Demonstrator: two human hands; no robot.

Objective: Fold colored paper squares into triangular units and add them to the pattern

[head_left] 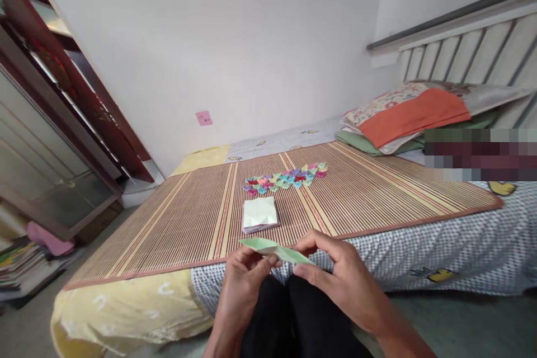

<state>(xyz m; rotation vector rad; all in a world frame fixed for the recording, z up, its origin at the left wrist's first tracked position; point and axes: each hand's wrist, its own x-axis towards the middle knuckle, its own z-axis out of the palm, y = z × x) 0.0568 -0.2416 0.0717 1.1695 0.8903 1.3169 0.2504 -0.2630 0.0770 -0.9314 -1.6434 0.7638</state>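
Observation:
A light green sheet of paper (268, 247), bent along its middle, is held between both hands above the bed's front edge. My left hand (249, 268) pinches its left part, thumb on the near side. My right hand (325, 260) has its thumb and fingers closed on the right part. Just beyond the hands lies a stack of square paper (260, 212) with a pale, creased sheet on top. Farther back, small folded paper pieces (287, 178) in many colours are set out in rows on the striped mat (356, 201).
Pillows (415, 112) lie at the bed's right end, by a white slatted headboard (482, 45). A pink note (204, 118) is stuck on the wall. At the left stand a wooden cabinet (50, 168) and a pile of books (20, 268) on the floor.

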